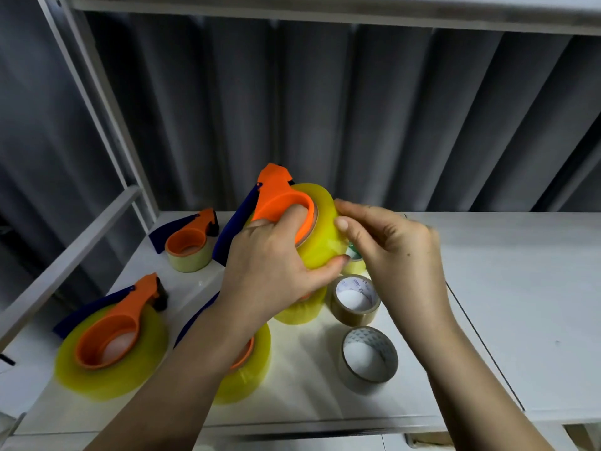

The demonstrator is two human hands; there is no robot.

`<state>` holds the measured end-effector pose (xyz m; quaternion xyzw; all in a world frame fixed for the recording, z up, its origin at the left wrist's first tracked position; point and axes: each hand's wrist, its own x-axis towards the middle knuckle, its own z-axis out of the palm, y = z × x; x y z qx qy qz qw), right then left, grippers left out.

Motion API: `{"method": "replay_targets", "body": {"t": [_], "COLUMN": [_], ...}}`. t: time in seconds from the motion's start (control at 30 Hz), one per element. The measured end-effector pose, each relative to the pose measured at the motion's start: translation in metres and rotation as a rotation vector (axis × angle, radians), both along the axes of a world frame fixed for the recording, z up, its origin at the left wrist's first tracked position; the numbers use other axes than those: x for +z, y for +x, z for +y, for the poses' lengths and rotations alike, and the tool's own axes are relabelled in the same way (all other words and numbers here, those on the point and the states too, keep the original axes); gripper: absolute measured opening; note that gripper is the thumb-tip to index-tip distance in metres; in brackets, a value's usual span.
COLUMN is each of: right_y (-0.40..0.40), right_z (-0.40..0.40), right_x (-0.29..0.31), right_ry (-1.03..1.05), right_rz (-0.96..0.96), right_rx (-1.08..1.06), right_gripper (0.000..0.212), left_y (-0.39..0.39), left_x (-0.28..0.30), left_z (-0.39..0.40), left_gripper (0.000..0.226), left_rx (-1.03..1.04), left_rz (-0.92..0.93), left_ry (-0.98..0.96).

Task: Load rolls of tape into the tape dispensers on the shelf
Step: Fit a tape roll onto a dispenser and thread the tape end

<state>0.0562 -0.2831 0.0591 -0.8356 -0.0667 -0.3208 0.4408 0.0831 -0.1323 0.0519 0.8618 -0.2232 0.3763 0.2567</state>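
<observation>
Above the white shelf (487, 288), held up in mid-air, there's the orange plastic tape dispenser (279, 203) with a fat roll of translucent yellow tape (320, 229) seated on its round hub. The left hand (270, 271) has it: fingers hooked through the dispenser's open ring, thumb pressed along the underside of the glossy yellow roll. The right hand (393, 252) is right up against the roll's far side, fingertips curled and pinching at the smooth outer surface of the tape. A dark blue flap (239, 219) juts out from the dispenser's back edge.

Down on the shelf, the left side carries loaded dispensers lying flat: one at the near left (110, 333) sitting on a wide yellow roll, a smaller one further back (190, 239) on a paler, thinner roll, and another yellow roll with an orange hub (252, 356) half hidden under the left forearm. A further yellow roll (302, 310) shows just beneath the left hand.

To the right of those, loose rolls stand on their flat sides: a tan one with a printed cardboard core (356, 299), and a greyish-clear one with a patterned core (369, 356) nearer the shelf's front edge. Behind it all, a ribbed grey wall (357, 109) and white metal shelf posts (97, 92).
</observation>
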Motion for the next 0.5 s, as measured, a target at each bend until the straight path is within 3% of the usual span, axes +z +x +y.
{"method": "replay_targets", "body": {"t": [0.17, 0.37, 0.5], "right_y": [0.003, 0.0, 0.0], "right_z": [0.006, -0.003, -0.005], "right_x": [-0.004, 0.012, 0.013], "right_ry": [-0.126, 0.197, 0.142], "right_rz": [-0.116, 0.103, 0.081], "right_rx": [-0.145, 0.193, 0.187], "right_gripper": [0.02, 0.014, 0.016], "left_y": [-0.002, 0.0, -0.001], "left_x": [-0.002, -0.001, 0.0], "left_z": [-0.005, -0.001, 0.001], "left_gripper": [0.058, 0.047, 0.052], "left_rx": [0.037, -0.034, -0.081], "left_rz": [0.007, 0.141, 0.204], "left_ry": [-0.009, -0.099, -0.136]}}
